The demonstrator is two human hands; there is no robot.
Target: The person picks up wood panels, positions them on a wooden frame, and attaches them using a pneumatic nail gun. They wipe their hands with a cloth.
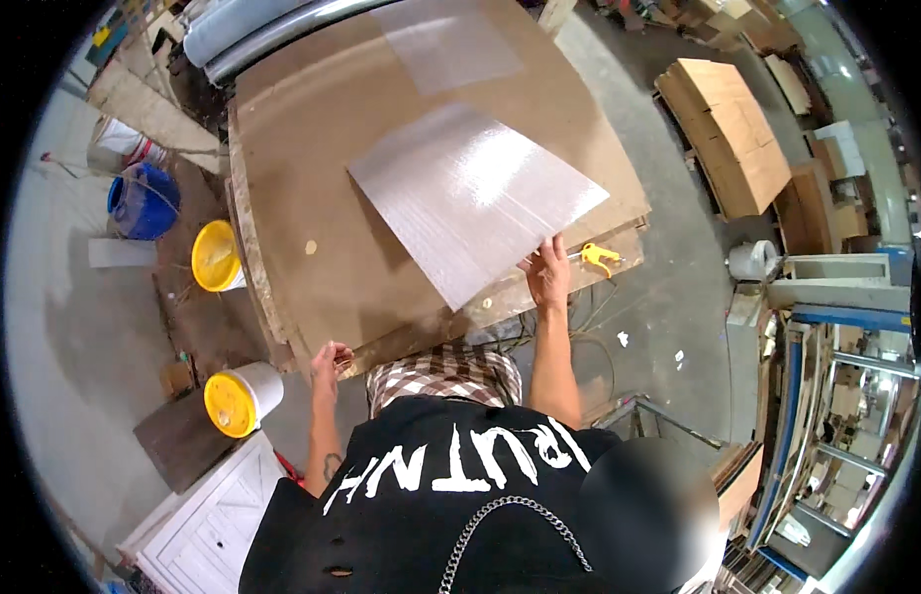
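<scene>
A stiff, glossy light-grey sheet [436,188] is tilted above the brown board-topped table [282,287], its shadow falling on the surface beneath. My right hand [548,269] grips the sheet by its near right edge, thumb and fingers closed on it. Beside that hand, a yellow air blow gun [599,258] lies at the table's near right edge. My left hand [330,360] is by the table's near left corner, away from the sheet. Its fingers are curled together, and what they hold, if anything, is too small to make out.
Another glossy sheet [445,45] lies flat on the table's far part, near rolls of film [272,40]. Yellow-lidded buckets [216,255] and a blue drum [145,201] stand left. Stacked cardboard [726,139] sits right. A hose trails below the table's near edge.
</scene>
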